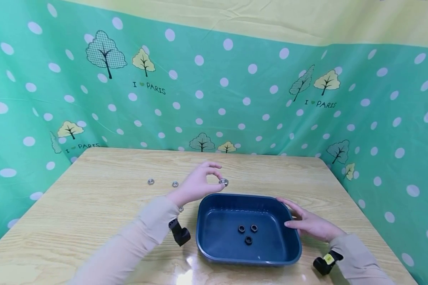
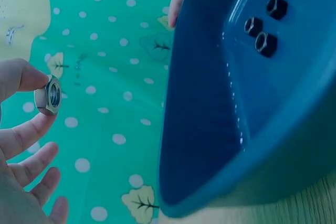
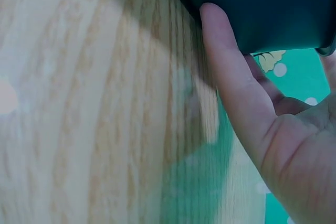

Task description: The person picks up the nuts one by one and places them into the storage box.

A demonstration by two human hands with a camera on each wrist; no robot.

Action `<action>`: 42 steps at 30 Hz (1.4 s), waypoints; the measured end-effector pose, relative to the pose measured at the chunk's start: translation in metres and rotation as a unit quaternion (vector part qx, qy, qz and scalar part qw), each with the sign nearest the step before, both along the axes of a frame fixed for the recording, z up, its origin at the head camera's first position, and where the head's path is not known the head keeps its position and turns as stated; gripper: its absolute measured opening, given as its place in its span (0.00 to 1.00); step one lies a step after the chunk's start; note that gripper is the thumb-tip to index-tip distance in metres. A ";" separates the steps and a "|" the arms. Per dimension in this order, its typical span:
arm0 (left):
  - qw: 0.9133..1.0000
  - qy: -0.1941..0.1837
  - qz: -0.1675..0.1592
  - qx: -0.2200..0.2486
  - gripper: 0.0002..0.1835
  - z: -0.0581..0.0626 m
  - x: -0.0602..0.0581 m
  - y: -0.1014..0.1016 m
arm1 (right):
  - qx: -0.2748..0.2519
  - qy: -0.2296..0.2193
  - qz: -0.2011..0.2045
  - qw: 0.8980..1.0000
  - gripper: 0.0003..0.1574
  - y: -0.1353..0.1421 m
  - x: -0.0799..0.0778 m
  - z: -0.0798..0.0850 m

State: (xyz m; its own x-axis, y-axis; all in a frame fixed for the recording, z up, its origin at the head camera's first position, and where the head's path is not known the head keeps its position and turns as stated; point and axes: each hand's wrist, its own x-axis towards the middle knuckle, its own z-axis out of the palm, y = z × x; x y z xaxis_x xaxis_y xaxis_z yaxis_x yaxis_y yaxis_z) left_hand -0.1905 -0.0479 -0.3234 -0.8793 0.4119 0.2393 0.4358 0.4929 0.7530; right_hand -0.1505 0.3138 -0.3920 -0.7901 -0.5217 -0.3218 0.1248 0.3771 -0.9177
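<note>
The left hand (image 1: pixel 197 183) pinched a silver nut (image 2: pixel 43 99) near a blue bin (image 1: pixel 219 233) holding three dark nuts (image 2: pixel 271 45), while the right hand (image 1: pixel 312 225) grasped that bin's side wall

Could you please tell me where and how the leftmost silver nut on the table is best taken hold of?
I would pinch the leftmost silver nut on two opposite outer sides, coming down from above. It appears to lie flat on the table, hole upward, with room around it for the grip. The left hand pinches another nut, so it would need freeing first.
</note>
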 end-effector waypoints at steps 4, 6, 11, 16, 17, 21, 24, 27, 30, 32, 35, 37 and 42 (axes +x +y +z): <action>1.000 -0.004 -0.011 0.007 0.04 0.000 -0.001 0.011 | 0.003 0.002 -0.002 1.000 0.47 0.001 0.001 0.000; 1.000 -0.007 -0.017 0.010 0.05 0.000 -0.002 0.016 | 0.004 0.003 -0.001 1.000 0.47 0.000 0.001 0.001; 0.999 -0.013 -0.030 0.016 0.05 -0.003 -0.004 0.027 | 0.005 0.011 0.002 1.000 0.47 0.000 0.001 0.001; 0.999 -0.009 -0.044 0.014 0.05 -0.007 -0.006 0.036 | 0.014 0.008 -0.008 1.000 0.48 0.000 0.001 0.000; 0.999 -0.008 -0.046 0.012 0.05 -0.008 -0.007 0.038 | 0.016 0.007 -0.009 1.000 0.48 0.000 0.001 0.000; 0.999 -0.007 -0.052 0.004 0.04 -0.010 -0.008 0.046 | 0.019 0.004 -0.009 1.000 0.48 0.001 0.000 -0.001; 0.999 -0.005 -0.053 -0.001 0.04 -0.012 -0.010 0.052 | 0.009 0.002 -0.004 1.000 0.47 0.000 -0.001 -0.001; 0.998 -0.006 -0.056 0.000 0.05 -0.014 -0.012 0.058 | 0.006 0.004 -0.001 1.000 0.47 -0.001 -0.001 -0.001; 0.998 -0.013 -0.060 0.007 0.05 -0.016 -0.013 0.063 | 0.021 0.009 -0.006 1.000 0.47 -0.002 -0.001 -0.002; 0.998 -0.018 -0.061 0.011 0.05 -0.018 -0.014 0.064 | 0.030 0.010 -0.010 0.999 0.47 -0.002 -0.001 -0.003; 0.998 -0.024 -0.058 0.013 0.05 -0.022 -0.015 0.065 | 0.032 0.006 -0.012 0.999 0.47 -0.002 0.000 -0.004; 0.998 -0.028 -0.054 0.016 0.05 -0.024 -0.015 0.065 | 0.032 0.007 -0.012 0.999 0.47 -0.002 0.000 -0.005; 0.998 -0.033 -0.046 0.019 0.05 -0.030 -0.017 0.064 | 0.027 0.004 -0.011 1.000 0.47 0.000 -0.001 -0.003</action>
State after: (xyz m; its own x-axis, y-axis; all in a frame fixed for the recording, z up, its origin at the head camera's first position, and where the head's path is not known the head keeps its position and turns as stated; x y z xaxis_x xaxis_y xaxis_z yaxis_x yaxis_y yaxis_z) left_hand -0.2077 0.0164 -0.3531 -0.8529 0.4826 0.1991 0.4262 0.4234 0.7995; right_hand -0.1514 0.3135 -0.3952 -0.8035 -0.4867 -0.3427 0.1261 0.4233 -0.8971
